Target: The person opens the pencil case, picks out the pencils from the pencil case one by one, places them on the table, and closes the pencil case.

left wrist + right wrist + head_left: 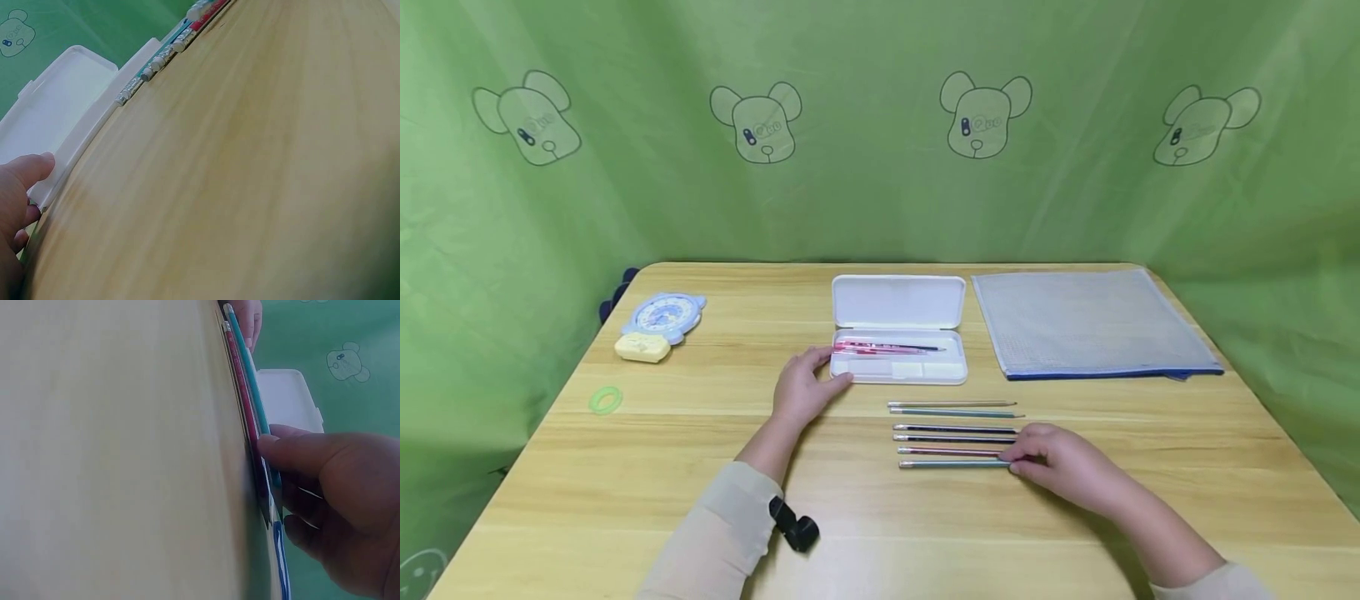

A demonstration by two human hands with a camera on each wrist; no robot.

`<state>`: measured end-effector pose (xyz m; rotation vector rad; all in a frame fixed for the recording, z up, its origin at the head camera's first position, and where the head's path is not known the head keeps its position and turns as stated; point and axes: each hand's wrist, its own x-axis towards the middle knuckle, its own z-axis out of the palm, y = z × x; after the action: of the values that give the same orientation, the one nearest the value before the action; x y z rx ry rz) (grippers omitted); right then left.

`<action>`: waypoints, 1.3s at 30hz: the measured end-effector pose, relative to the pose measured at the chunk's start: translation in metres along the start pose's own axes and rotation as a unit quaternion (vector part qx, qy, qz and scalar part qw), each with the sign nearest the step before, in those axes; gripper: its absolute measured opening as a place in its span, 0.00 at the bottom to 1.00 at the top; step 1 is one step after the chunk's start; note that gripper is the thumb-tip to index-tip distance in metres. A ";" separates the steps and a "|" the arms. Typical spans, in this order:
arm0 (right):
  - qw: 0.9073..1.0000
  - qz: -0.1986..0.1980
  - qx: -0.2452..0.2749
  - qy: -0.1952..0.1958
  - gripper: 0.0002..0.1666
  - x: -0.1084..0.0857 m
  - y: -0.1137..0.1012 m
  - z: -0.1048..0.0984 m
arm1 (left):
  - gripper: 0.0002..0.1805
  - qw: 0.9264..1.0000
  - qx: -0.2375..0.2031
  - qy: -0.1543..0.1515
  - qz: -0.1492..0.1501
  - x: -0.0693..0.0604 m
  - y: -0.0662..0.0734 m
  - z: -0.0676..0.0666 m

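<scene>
Six pencils (955, 438) below one white case (898, 302), mid-frame.
Right hand (1067, 468) pinches the lowest pencil (955, 464), teal; left hand (805, 389) grips the case.

And here's the wooden table (865, 542): open case (898, 302) at centre, pencils (955, 429) lined up just in front, pouch (1097, 325) right, dial (664, 315), yellow block (643, 348) and green ring (593, 402) out left!

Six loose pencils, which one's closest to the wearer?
The teal pencil pinched by the right hand, at the row's near end. The red pencil lies just beyond it; the other greenish pencil is second from the far end.
</scene>
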<state>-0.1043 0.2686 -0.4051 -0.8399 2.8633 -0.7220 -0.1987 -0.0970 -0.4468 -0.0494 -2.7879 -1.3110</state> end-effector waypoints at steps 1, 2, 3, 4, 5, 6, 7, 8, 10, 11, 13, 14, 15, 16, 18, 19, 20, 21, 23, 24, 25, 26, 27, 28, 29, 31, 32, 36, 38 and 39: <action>1.000 0.000 -0.001 -0.001 0.09 0.000 0.000 0.000 | 0.34 1.000 0.000 0.000 0.001 0.000 0.000 0.000; 1.000 -0.001 -0.003 -0.001 0.09 0.000 0.000 0.001 | 0.34 1.000 0.001 0.000 0.001 0.000 0.001 0.000; 1.000 -0.002 -0.004 0.000 0.09 0.000 0.000 0.001 | 0.34 1.000 0.001 -0.001 0.001 0.000 0.001 0.000; 1.000 -0.003 -0.007 0.002 0.09 0.001 0.000 0.002 | 0.34 1.000 0.001 -0.002 0.002 0.000 0.001 0.000; 1.000 -0.005 -0.010 0.004 0.09 0.001 0.000 0.002 | 0.34 1.000 0.003 -0.002 0.002 0.000 0.001 -0.001; 1.000 -0.006 -0.012 0.006 0.09 0.001 0.000 0.003 | 0.34 1.000 0.003 -0.002 0.003 -0.001 0.001 0.000; 1.000 -0.006 -0.014 0.009 0.09 0.001 0.000 0.003 | 0.34 1.000 0.003 -0.002 0.002 0.000 0.001 0.000; 1.000 -0.005 -0.017 0.010 0.09 0.001 -0.001 0.004 | 0.34 1.000 0.003 -0.002 0.001 0.000 0.001 0.000; 1.000 -0.006 -0.020 0.012 0.09 0.002 -0.001 0.004 | 0.34 1.000 0.003 -0.002 0.000 0.000 0.000 0.000; 1.000 -0.004 -0.022 0.012 0.09 0.002 -0.001 0.004 | 0.34 1.000 0.002 -0.002 -0.001 0.000 0.000 0.000; 1.000 0.000 -0.024 0.011 0.09 0.002 -0.002 0.005 | 0.34 1.000 0.001 -0.003 -0.003 0.000 -0.001 0.000; 1.000 0.004 -0.024 0.008 0.09 0.002 -0.002 0.004 | 0.34 1.000 0.000 -0.003 -0.003 0.000 -0.001 0.000; 1.000 0.007 -0.025 0.006 0.09 0.002 -0.002 0.004 | 0.34 1.000 0.000 -0.003 -0.004 0.000 -0.001 0.001; 1.000 0.010 -0.026 0.004 0.09 0.002 -0.003 0.004 | 0.34 1.000 -0.001 -0.003 -0.004 0.000 -0.002 0.001; 0.999 0.018 -0.029 0.002 0.09 0.002 -0.003 0.004 | 0.34 1.000 -0.001 -0.002 -0.002 0.000 -0.002 0.001; 0.999 0.019 -0.030 0.001 0.09 0.002 -0.003 0.004 | 0.34 1.000 0.000 -0.001 0.000 0.000 -0.003 0.001; 0.999 0.020 -0.029 0.001 0.08 0.003 -0.003 0.003 | 0.34 1.000 0.001 -0.001 0.000 0.001 -0.003 0.001; 0.999 0.020 -0.029 0.003 0.08 0.003 -0.003 0.003 | 0.34 1.000 0.002 0.000 0.002 0.001 -0.003 0.001; 0.999 0.018 -0.027 0.008 0.08 0.004 -0.004 0.001 | 0.34 1.000 0.002 0.001 0.005 0.001 -0.004 0.002; 0.999 0.018 -0.025 0.010 0.08 0.004 -0.005 0.001 | 0.34 1.000 0.002 0.001 0.005 0.001 -0.004 0.002; 0.999 0.018 -0.025 0.014 0.08 0.005 -0.006 -0.001 | 0.34 1.000 0.001 0.001 0.004 0.001 -0.004 0.002; 0.999 0.019 -0.023 0.017 0.08 0.007 -0.006 -0.002 | 0.34 1.000 -0.001 0.001 0.003 0.001 -0.003 0.001; 0.999 0.021 -0.022 0.019 0.08 0.009 -0.007 -0.004 | 0.34 1.000 -0.002 0.001 0.002 0.002 -0.003 0.001; 0.999 0.024 -0.020 0.019 0.07 0.011 -0.007 -0.006 | 0.34 1.000 -0.003 0.001 0.001 0.002 -0.003 0.001; 0.999 0.026 -0.018 0.020 0.07 0.014 -0.008 -0.008 | 0.34 1.000 -0.004 0.000 0.000 0.001 -0.002 0.001; 0.999 0.037 -0.015 0.019 0.06 0.021 -0.007 -0.013 | 0.34 1.000 -0.005 -0.001 -0.004 0.001 -0.002 0.000; 0.999 0.041 -0.012 0.018 0.06 0.025 -0.007 -0.015 | 0.34 1.000 -0.005 -0.001 -0.006 0.001 -0.002 0.001; 0.998 0.061 0.002 0.019 0.07 0.048 -0.003 -0.024 | 0.34 1.000 -0.004 -0.002 -0.007 0.001 -0.002 0.001; 0.997 0.067 0.009 0.023 0.09 0.062 -0.001 -0.027 | 0.34 1.000 -0.004 -0.002 -0.008 0.002 -0.002 0.001; 0.997 0.072 0.014 0.022 0.10 0.069 -0.001 -0.029 | 0.34 1.000 -0.005 -0.003 -0.008 0.002 -0.002 0.001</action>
<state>-0.1680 0.2434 -0.3748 -0.6140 2.9086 -0.7700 -0.2006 -0.0974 -0.4495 -0.0309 -2.7920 -1.3302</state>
